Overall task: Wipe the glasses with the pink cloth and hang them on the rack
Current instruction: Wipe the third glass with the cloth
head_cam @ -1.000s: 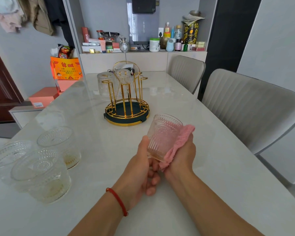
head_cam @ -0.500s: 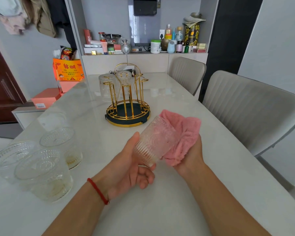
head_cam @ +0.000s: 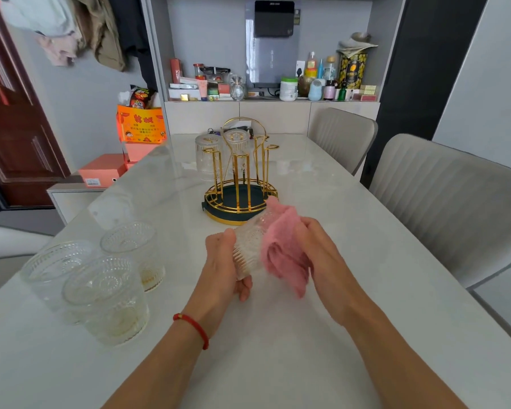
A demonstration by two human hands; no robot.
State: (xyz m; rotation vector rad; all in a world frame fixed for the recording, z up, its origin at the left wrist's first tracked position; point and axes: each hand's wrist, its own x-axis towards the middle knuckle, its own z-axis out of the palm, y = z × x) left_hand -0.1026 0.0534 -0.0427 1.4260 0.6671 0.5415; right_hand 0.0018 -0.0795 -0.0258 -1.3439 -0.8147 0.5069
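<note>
Low in the frame two bare forearms reach up from the bottom edge, the left wrist wearing a red string [head_cam: 193, 328]. Just above centre, the left hand [head_cam: 223, 262] curls its fingers and thumb round the base end of a ribbed glass [head_cam: 248, 246], which lies tilted with its mouth toward the upper right. The right hand [head_cam: 317, 249] grips the pink cloth [head_cam: 283, 249], bunched against and over the glass's mouth end; part of the cloth hangs down below the hand. At lower left of the frame three more glasses [head_cam: 106, 299] stand upright, close together on the pale table [head_cam: 278, 349]. Beyond the hands, at mid-frame, the gold rack [head_cam: 241, 184] stands on the table, with two glasses [head_cam: 208, 157] hung upside down on its left pegs. Two grey chairs [head_cam: 455, 202] sit along the right edge. At the top, a shelf [head_cam: 272, 97] holds bottles and jars.
</note>
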